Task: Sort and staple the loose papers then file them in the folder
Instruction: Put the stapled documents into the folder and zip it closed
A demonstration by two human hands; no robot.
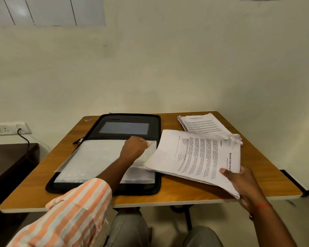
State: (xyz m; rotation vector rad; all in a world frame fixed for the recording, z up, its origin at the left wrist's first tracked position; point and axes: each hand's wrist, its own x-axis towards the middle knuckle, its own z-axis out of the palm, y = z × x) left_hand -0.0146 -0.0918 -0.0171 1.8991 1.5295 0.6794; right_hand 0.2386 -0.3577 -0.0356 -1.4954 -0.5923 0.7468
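The sheaf (200,157) lies crosswise, long axis left to right, its heading end towards the right, its left edge over the open folder (92,132) on the tabletop (185,191). The right hand (239,182) grips its near right corner, thumb on top, fingers beneath. The left hand (135,147) reaches across the folder, fingers curled and pinching the far right corner of a clear sleeve (96,157). A second pile (202,123) lies at the far right.
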